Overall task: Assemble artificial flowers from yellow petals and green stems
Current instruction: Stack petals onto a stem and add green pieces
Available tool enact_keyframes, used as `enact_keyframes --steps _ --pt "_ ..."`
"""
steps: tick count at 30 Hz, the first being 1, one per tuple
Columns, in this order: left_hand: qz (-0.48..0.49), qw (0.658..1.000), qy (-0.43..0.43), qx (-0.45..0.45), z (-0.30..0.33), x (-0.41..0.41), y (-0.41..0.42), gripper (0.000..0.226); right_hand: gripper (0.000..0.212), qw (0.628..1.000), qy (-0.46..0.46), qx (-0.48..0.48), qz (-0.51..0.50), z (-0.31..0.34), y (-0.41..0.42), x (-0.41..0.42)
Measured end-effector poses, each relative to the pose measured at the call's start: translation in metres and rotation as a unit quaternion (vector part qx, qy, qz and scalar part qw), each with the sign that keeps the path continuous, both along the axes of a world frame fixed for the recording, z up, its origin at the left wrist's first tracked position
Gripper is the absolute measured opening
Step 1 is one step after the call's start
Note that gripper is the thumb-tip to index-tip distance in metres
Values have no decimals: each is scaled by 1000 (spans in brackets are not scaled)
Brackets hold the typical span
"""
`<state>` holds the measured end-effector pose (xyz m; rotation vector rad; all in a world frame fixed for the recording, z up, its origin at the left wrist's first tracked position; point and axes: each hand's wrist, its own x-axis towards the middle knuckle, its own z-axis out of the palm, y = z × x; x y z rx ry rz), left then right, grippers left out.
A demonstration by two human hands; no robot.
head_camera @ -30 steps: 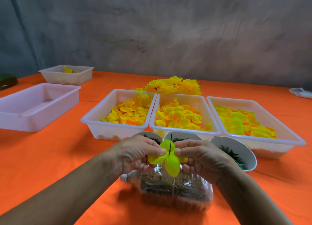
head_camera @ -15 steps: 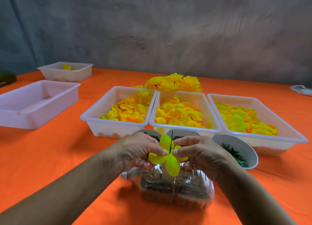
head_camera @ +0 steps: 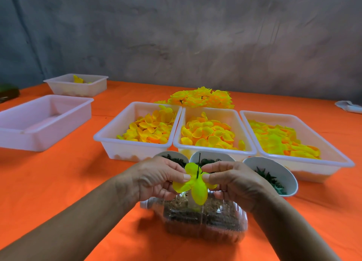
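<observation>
I see my left hand [head_camera: 156, 177] and right hand [head_camera: 234, 181] meeting above a clear bottle [head_camera: 205, 219] that lies on its side on the orange table [head_camera: 58, 182]. Both hands pinch a yellow petal piece [head_camera: 195, 183] between thumb and curled fingers, 1 hand on each side. A thin dark stem [head_camera: 199, 165] pokes up through its middle; I think the right fingertips touch the stem too, but the view is too soft to be sure. Just behind the hands stand 3 white cups [head_camera: 274, 174] of dark green parts. Beyond them sit 3 trays [head_camera: 109, 139] of loose yellow petals, with a pile of finished flowers [head_camera: 201, 97] behind. 2 more trays [head_camera: 39, 121] sit far left.
</observation>
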<state>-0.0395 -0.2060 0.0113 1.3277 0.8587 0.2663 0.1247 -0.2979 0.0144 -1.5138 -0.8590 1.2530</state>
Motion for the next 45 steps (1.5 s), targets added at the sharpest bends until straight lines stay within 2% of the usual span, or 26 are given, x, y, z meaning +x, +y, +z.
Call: enact_keyframes --steps 6,10,15,18,22,27,45 --pt "-9 1000 21 15 -2 1 -2 22 15 1000 -24 5 -17 0 -1 -3" --pt "-1 999 23 33 0 -2 -1 16 15 1000 -12 8 -20 -2 -3 -1" --pt "45 989 3 141 2 -6 -8 12 11 1000 -10 5 -15 -2 -3 1" --pt "58 972 -55 219 5 -7 -10 20 10 1000 -5 4 -19 -2 -3 1" --pt "12 955 -128 267 7 -5 -12 20 10 1000 -3 3 -19 -1 -2 2" --pt "-6 938 -95 333 -1 3 -12 11 9 1000 -6 4 -22 1 -1 3" --pt "8 947 -122 298 -6 6 -14 16 11 999 -33 5 -24 2 -2 6"
